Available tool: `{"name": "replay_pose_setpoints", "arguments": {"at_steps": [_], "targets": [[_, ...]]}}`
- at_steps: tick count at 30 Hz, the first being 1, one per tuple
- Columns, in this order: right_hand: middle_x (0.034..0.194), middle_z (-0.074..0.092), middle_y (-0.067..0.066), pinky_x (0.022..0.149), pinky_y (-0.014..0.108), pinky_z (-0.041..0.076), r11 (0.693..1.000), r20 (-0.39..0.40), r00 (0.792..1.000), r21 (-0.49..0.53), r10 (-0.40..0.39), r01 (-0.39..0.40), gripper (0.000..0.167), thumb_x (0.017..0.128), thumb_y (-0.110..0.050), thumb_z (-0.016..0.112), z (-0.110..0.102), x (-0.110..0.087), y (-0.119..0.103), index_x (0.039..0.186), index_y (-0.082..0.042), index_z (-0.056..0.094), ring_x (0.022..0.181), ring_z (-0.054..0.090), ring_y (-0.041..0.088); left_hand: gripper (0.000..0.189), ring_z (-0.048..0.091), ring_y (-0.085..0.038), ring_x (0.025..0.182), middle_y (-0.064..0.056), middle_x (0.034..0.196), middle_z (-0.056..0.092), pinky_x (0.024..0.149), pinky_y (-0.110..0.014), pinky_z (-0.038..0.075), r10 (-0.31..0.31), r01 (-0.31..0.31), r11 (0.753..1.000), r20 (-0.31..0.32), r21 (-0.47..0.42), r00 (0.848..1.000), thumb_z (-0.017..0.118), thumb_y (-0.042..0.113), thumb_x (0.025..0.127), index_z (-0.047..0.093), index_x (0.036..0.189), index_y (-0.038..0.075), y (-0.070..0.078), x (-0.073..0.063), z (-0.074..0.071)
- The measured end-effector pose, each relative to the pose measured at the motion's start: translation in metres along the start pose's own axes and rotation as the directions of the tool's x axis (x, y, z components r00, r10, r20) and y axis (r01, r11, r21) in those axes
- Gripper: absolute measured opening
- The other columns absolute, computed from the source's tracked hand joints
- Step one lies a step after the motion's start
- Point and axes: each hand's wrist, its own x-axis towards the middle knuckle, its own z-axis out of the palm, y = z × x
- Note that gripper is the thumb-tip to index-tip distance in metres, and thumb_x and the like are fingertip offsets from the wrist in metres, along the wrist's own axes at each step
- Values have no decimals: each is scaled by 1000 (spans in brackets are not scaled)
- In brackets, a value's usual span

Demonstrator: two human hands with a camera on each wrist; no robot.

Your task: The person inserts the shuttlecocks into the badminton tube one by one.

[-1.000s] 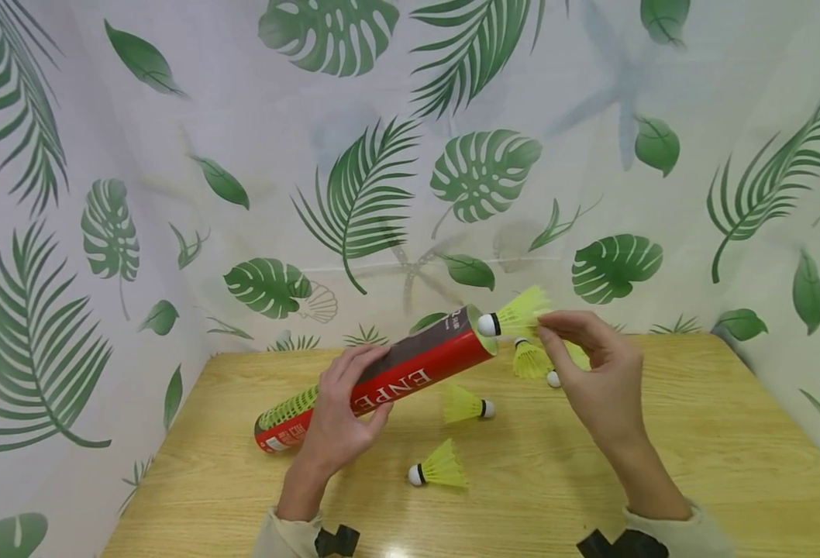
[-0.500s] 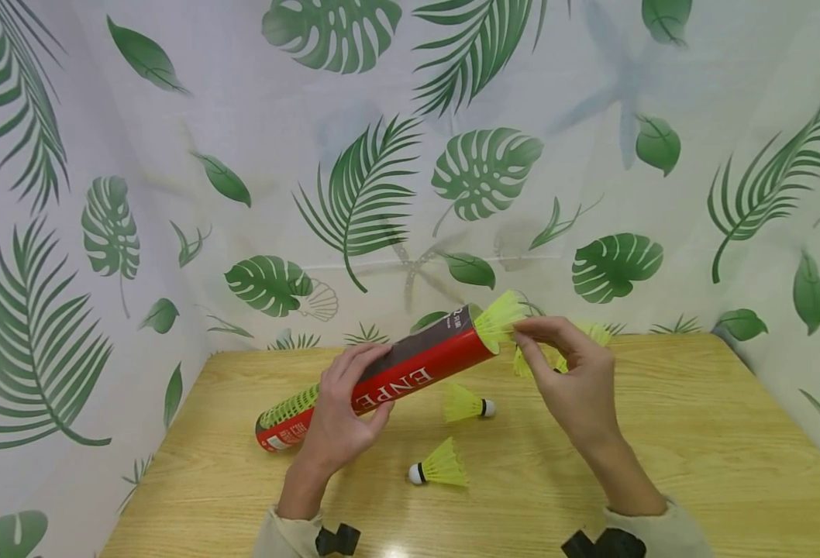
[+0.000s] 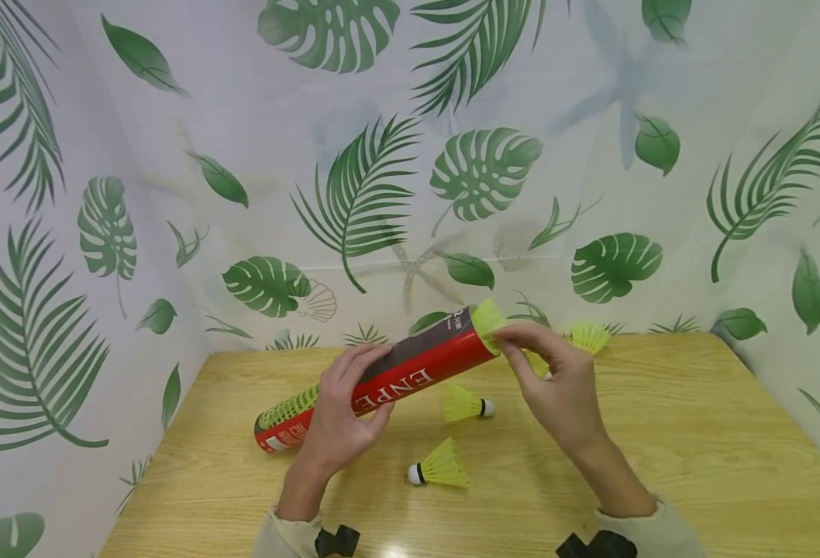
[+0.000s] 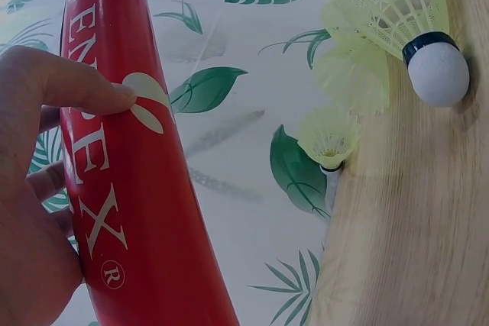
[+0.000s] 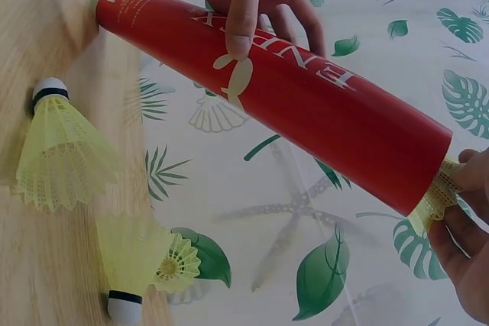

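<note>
My left hand [image 3: 340, 415] grips a red and dark grey shuttlecock tube [image 3: 417, 372] around its middle. The tube is tilted, its lower left end at the table and its mouth raised to the right. Yellow net shows through a window near the low end. At the mouth, my right hand [image 3: 559, 387] pinches the skirt edge of a yellow shuttlecock [image 3: 487, 319] between thumb and fingers. Most of this shuttlecock is inside the tube, its cork hidden; the right wrist view shows the skirt [image 5: 437, 192] sticking out of the rim.
On the wooden table [image 3: 717, 434], one shuttlecock [image 3: 443, 465] lies in front of the tube and another [image 3: 462, 403] just below it. Farther back, a shuttlecock [image 3: 589, 336] shows past my right hand, which partly hides more yellow skirt. A leaf-print cloth [image 3: 382, 194] hangs behind.
My right hand has moved left, pushing the shuttlecock cork first from outside the mouth into the tube. The left hand and tube stay in place.
</note>
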Motion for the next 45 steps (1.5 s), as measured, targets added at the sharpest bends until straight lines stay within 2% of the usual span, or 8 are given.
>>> {"name": "replay_pose_setpoints", "arguments": {"at_steps": [9,19,27,35,39,45], "targets": [[104,75,9,90,21,53,999,42,999,40,-15,13,28,86,15,72,5,1,-4,107,-3,76,100,71,11,70,52,-22,129,0,142,56,100,-56,38,-5,5,1000,4,-1,1000,82,10,78,58,142,22,-1,1,1],[109,69,8,92,23,52,989,132,991,137,27,-45,25,92,18,61,4,0,-3,109,0,68,105,70,12,71,51,-23,130,0,143,55,103,-57,38,-15,16,1000,12,-11,1000,83,7,77,58,142,22,0,2,-2],[108,67,10,92,23,52,989,157,987,142,23,-46,25,93,18,58,4,-1,-3,108,0,66,105,70,13,71,52,-23,129,0,142,56,102,-56,39,-11,11,1000,6,-15,1000,83,7,78,58,142,21,-1,0,-2],[109,68,4,93,23,52,991,194,981,131,6,-32,25,93,17,59,5,-1,-4,108,-1,66,107,70,18,71,52,-22,128,0,142,56,101,-57,39,-17,17,1000,4,-17,1000,83,5,77,58,141,21,-3,-2,-3],[110,68,5,94,23,52,992,191,981,123,19,-43,25,93,16,59,5,-2,-4,110,-1,65,107,70,18,71,51,-22,129,0,143,55,101,-57,38,-25,25,1000,9,-12,1000,83,6,77,58,142,21,-2,-3,-3],[118,69,7,96,26,51,985,161,986,158,46,-72,31,95,15,59,-4,-4,-1,120,-2,65,111,68,17,70,52,-22,129,-1,142,56,101,-55,40,-30,30,1000,7,-4,1000,82,7,77,58,142,21,-2,-1,-5]]}}
